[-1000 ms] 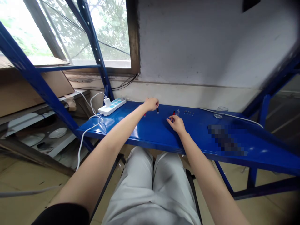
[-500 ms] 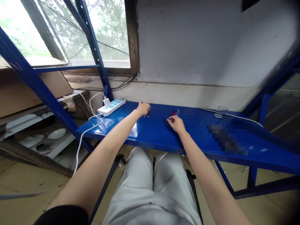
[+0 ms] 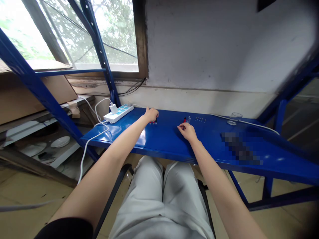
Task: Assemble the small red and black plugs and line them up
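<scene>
My left hand (image 3: pixel 151 115) reaches over the back of the blue tabletop, fingers bent downward and closed around a small dark cylinder (image 3: pixel 156 120). Directly below it, small red and white-tipped pieces (image 3: pixel 152 123) stand in a short row, partly covered by the hand. My right hand (image 3: pixel 188 131) rests lower and to the right with thumb and fingertips pinched together; whatever is between them is too small to make out. Just behind its fingers are a small red piece (image 3: pixel 184 119) and clear little pieces (image 3: pixel 188 119).
Several tiny pieces (image 3: pixel 200 119) lie in rows right of my right hand. Farther right are a clear glass (image 3: pixel 234 119), a white cable (image 3: pixel 259 124) and a blurred dark object (image 3: pixel 240 148). A white power strip (image 3: pixel 119 113) occupies the left end of the blue table (image 3: pixel 164 142).
My left hand has shifted slightly left with the dark cylinder, beside the small row, where red pieces now show. My right hand has stayed in place.
</scene>
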Demonstrator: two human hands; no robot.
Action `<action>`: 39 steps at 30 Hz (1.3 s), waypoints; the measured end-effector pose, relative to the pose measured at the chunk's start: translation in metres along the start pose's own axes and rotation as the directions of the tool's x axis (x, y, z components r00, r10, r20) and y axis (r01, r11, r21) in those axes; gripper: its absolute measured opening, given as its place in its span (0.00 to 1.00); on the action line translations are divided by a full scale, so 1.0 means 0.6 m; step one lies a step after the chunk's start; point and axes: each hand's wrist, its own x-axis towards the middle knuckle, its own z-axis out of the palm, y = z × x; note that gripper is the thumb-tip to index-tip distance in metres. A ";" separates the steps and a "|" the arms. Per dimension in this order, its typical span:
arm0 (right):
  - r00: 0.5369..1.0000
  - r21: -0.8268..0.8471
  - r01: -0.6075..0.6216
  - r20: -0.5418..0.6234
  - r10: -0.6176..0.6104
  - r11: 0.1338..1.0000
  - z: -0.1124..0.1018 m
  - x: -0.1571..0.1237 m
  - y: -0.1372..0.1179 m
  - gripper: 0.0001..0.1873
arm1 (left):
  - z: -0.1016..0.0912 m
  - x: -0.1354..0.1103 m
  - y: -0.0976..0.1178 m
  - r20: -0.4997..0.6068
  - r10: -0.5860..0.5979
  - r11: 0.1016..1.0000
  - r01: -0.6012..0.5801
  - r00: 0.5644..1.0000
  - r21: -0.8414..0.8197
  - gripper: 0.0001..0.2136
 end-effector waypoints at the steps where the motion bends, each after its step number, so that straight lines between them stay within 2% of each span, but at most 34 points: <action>1: 1.000 -0.003 0.000 0.002 0.000 1.000 0.000 0.000 0.000 0.13 | 0.001 0.000 0.000 0.001 0.000 1.000 0.000 1.000 0.000 0.15; 10: 1.000 -0.013 0.001 -0.004 -0.001 1.000 0.004 0.000 0.006 0.14 | 0.007 0.004 -0.001 -0.008 -0.005 1.000 0.005 1.000 -0.029 0.12; 16: 1.000 -0.025 -0.016 -0.024 0.016 1.000 -0.005 -0.002 -0.005 0.14 | 0.002 0.004 -0.001 0.015 -0.016 1.000 0.016 1.000 -0.007 0.12; 19: 0.995 -0.072 -0.072 -0.070 0.067 0.995 -0.015 -0.004 -0.013 0.15 | -0.003 0.002 0.001 0.015 -0.003 1.000 0.003 1.000 -0.004 0.15; 21: 0.980 -0.114 -0.176 -0.117 0.163 0.978 -0.021 -0.005 -0.015 0.14 | -0.005 -0.002 0.008 -0.052 0.043 0.999 -0.045 0.998 -0.029 0.17; 23: 0.942 -0.159 -0.322 -0.158 0.298 0.933 -0.026 -0.005 -0.012 0.13 | -0.004 -0.008 0.022 -0.187 0.116 0.989 -0.131 0.976 -0.068 0.16; 25: 0.893 -0.201 -0.443 -0.181 0.412 0.874 -0.028 -0.004 -0.007 0.11 | 0.003 -0.015 0.044 -0.321 0.189 0.968 -0.231 0.928 -0.096 0.15; 27: 0.859 -0.234 -0.511 -0.186 0.478 0.827 -0.029 -0.002 -0.003 0.10 | 0.018 -0.021 0.072 -0.377 0.259 0.943 -0.317 0.890 -0.100 0.16; 29: 0.840 -0.265 -0.543 -0.179 0.512 0.797 -0.028 -0.001 0.000 0.11 | 0.038 -0.024 0.103 -0.354 0.311 0.924 -0.368 0.882 -0.104 0.17; 31: 0.831 -0.294 -0.556 -0.166 0.532 0.777 -0.026 0.000 0.000 0.12 | 0.061 -0.022 0.135 -0.313 0.316 0.920 -0.371 0.896 -0.131 0.20; 35: 0.831 -0.329 -0.551 -0.130 0.541 0.767 -0.025 0.001 0.002 0.15 | 0.098 -0.003 0.189 -0.222 0.216 0.937 -0.266 0.951 -0.228 0.26; 39: 0.839 -0.349 -0.534 -0.105 0.534 0.770 -0.024 0.008 0.009 0.16 | 0.120 0.027 0.221 -0.177 0.108 0.938 -0.160 0.978 -0.309 0.27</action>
